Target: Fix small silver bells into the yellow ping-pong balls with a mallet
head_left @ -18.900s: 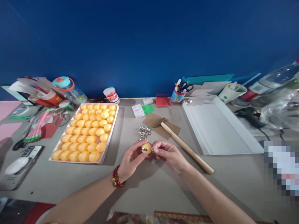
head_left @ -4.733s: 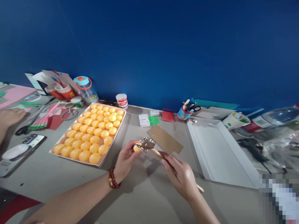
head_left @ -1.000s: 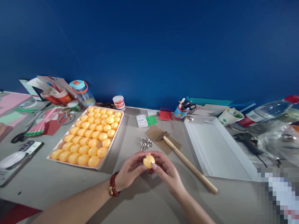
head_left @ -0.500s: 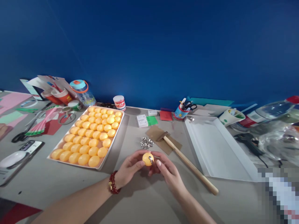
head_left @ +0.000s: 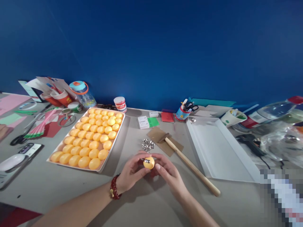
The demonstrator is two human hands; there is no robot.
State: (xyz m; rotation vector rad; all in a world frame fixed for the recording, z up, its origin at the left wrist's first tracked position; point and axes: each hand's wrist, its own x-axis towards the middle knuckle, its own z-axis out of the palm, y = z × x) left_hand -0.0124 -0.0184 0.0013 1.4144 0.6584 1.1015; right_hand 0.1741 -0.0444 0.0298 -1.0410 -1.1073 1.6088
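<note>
At a grey worktop before a blue wall, I hold a glossy yellow-orange ball point(head_left: 151, 164) studded with a row of shiny silver metal beads point(head_left: 146, 161) between the thumb and fingers of my left hand point(head_left: 132, 171). My right hand point(head_left: 169, 172) curves close on the other side, thumb just off the ball; whether its hidden fingertips grip anything, I cannot tell. Just beyond lies a pile of silver metal studs point(head_left: 148, 144), left of a wooden-handled hammer point(head_left: 192, 166) resting partly on brown cardboard point(head_left: 174, 148).
</note>
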